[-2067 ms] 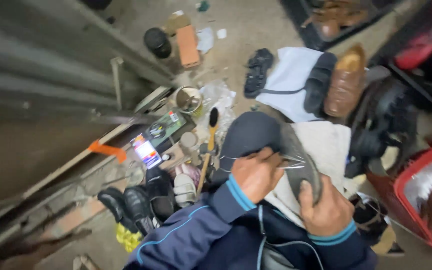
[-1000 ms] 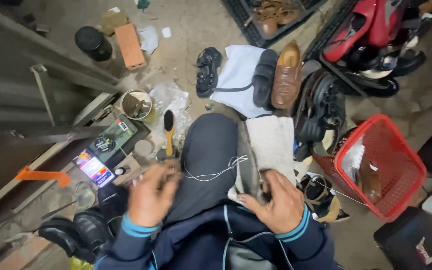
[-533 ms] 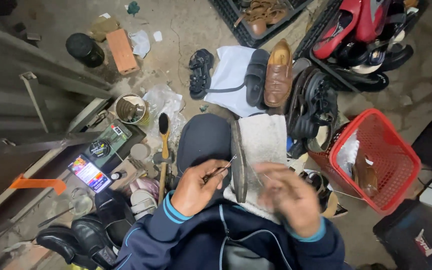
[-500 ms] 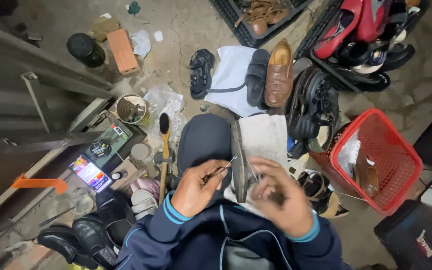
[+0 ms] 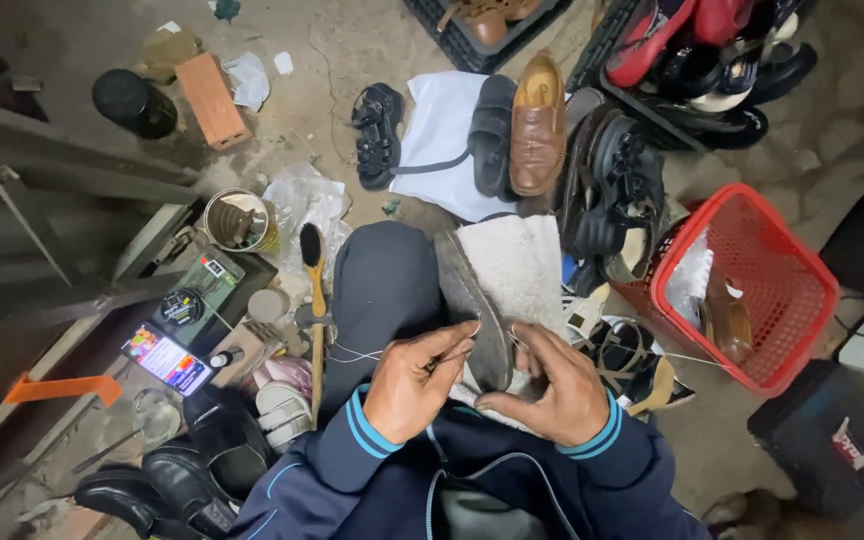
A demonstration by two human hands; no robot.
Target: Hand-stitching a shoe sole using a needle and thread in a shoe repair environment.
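My left hand (image 5: 414, 382) pinches a needle and thread (image 5: 357, 354) against the grey shoe sole (image 5: 474, 312) standing on edge on the white cloth (image 5: 517, 265) over my lap, while my right hand (image 5: 550, 390) clasps the sole's near end, hands close together.

A dark shoe sole (image 5: 474, 310) is being gripped by the right hand (image 5: 550, 385) while thread (image 5: 357, 352) is being pinched by the left hand (image 5: 414, 380).

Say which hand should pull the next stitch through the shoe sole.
Probably left. The left hand already pinches the thread at the sole's edge, while the right hand is wrapped around the shoe, steadying it on the lap.
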